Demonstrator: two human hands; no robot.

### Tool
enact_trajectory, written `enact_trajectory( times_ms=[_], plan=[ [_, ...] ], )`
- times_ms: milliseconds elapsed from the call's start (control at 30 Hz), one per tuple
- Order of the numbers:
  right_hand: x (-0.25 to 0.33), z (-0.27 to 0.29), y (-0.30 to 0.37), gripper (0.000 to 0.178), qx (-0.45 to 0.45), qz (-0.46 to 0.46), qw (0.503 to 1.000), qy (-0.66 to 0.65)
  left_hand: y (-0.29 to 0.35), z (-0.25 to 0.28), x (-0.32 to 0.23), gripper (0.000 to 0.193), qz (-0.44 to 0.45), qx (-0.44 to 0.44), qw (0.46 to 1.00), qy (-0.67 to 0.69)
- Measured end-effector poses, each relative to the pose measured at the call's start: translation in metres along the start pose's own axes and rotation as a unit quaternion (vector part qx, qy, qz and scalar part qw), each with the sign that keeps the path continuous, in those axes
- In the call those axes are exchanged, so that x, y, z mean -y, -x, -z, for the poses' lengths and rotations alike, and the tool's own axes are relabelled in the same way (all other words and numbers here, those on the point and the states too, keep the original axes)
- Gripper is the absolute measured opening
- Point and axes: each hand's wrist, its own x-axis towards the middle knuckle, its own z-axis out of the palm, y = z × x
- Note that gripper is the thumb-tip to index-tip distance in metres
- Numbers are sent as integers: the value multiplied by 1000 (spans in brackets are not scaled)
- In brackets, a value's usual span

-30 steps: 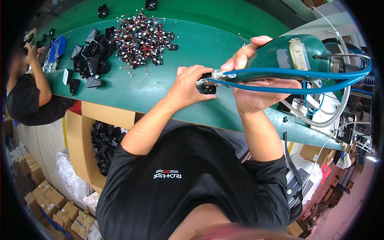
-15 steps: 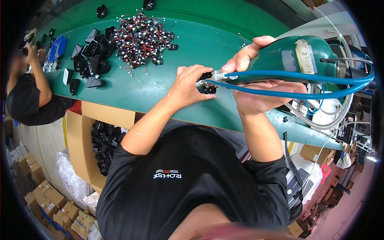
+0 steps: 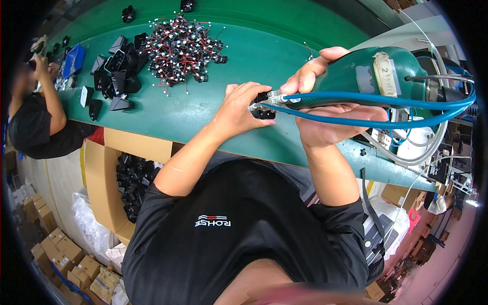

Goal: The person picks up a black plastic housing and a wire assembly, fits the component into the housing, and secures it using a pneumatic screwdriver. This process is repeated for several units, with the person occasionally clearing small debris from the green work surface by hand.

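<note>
Over the green table (image 3: 203,109), the left hand (image 3: 238,109) pinches a black part (image 3: 266,115) while the right hand (image 3: 328,124) clasps a green tool (image 3: 351,84), long axis sideways, nose pointing left at that part, wired pieces (image 3: 178,53) heaped beyond.

Long green workbench (image 3: 168,113), pale floor (image 3: 61,178) and cardboard boxes (image 3: 57,249) at left, 1 bright light (image 3: 473,203) far right.
</note>
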Motion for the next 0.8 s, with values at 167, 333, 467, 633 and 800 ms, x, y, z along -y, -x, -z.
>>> enact_trajectory(
  times_ms=[167,333,467,633,800],
  plan=[
    [1,-2,2,119,-22,0,1000,7,0,1,-2,79,4,1,1000,5],
    [4,-1,6,118,-77,-8,994,71,1,0,-1,79,6,3,1000,-1],
    [0,-1,9,116,-78,-16,997,3,1,-3,1,78,6,-2,1000,-4],
    [-16,-4,7,110,-32,-25,995,-90,2,-5,9,77,-7,7,1000,-16],
    [-6,-38,-21,122,-250,-37,918,307,2,-1,2,82,4,-2,999,-38]
  ],
)
